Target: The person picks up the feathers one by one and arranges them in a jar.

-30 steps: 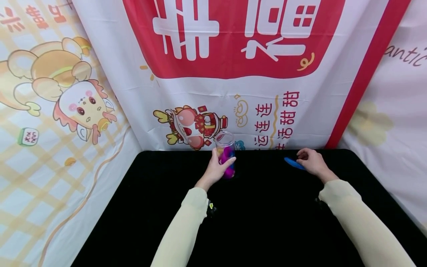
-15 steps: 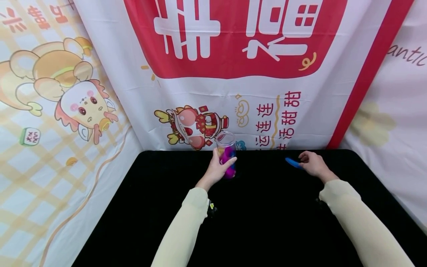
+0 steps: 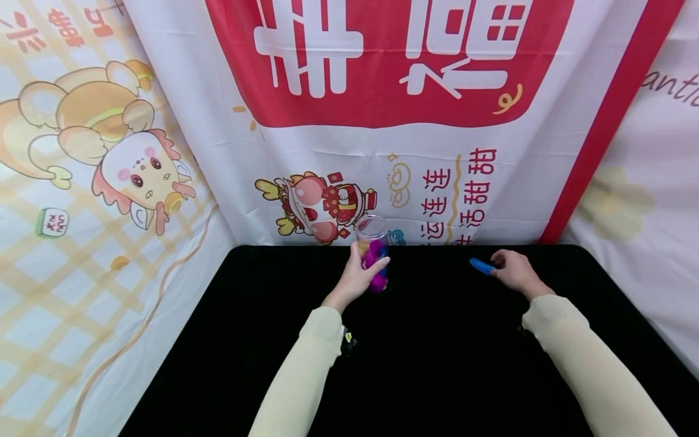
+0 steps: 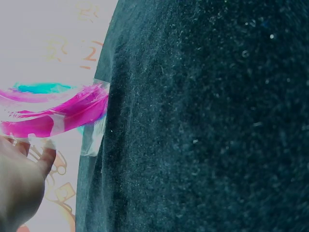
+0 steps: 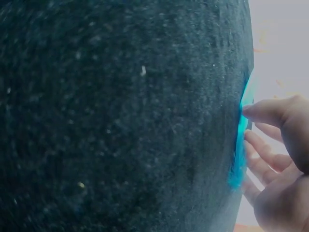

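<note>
My left hand (image 3: pixel 356 278) grips a clear cylindrical jar (image 3: pixel 372 227) standing upright near the far edge of the black table. Magenta, blue and yellow feathers (image 3: pixel 377 267) fill its lower part. In the left wrist view the magenta feathers (image 4: pixel 72 113) curve inside the clear wall, with the left hand (image 4: pixel 21 179) below them. To the right, a blue feather (image 3: pixel 482 267) lies at the table, its right end covered by my right hand (image 3: pixel 516 270). The right wrist view has that right hand (image 5: pixel 282 145) with thumb and fingertips pinching the blue feather (image 5: pixel 240 140).
The black cloth-covered table (image 3: pixel 426 352) spreads between both arms. Behind it hangs a white and red printed curtain (image 3: pixel 327 145), close to the jar. Printed sheets (image 3: pixel 109 255) flank the left and right sides.
The right hand's fingers have drawn in and settled lower at the blue feather's right end. The left hand and jar stay in place; the whole view has drifted slightly.
</note>
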